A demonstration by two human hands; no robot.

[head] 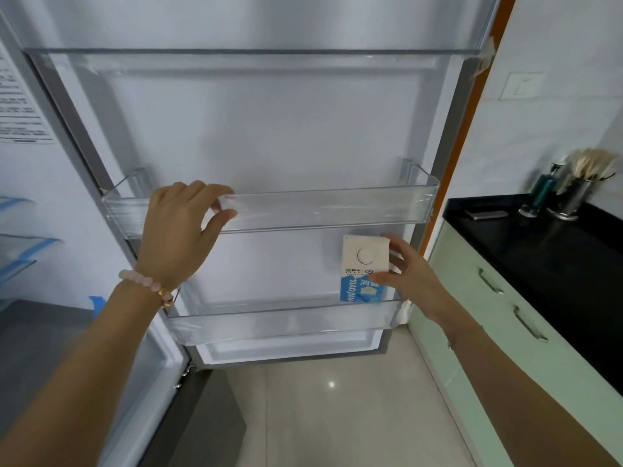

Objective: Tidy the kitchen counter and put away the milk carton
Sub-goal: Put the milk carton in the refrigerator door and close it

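Head view: an open refrigerator door (269, 129) fills the frame, its inner side facing the person. Right of the door runs a black counter (539, 251) over pale green drawers (472, 315). Across the door's middle, the left hand (175, 237) grasps the front rim of the clear middle door shelf (337, 207), fingers curled over it and thumb beneath. Lower on the door, the milk carton (362, 264) stands upright at the right end of the lower door shelf (286, 325). The right hand (414, 281) lies against the carton's right side, fingers loose and spread, thumb tip touching its front. A bead bracelet (145, 281) circles the left wrist.
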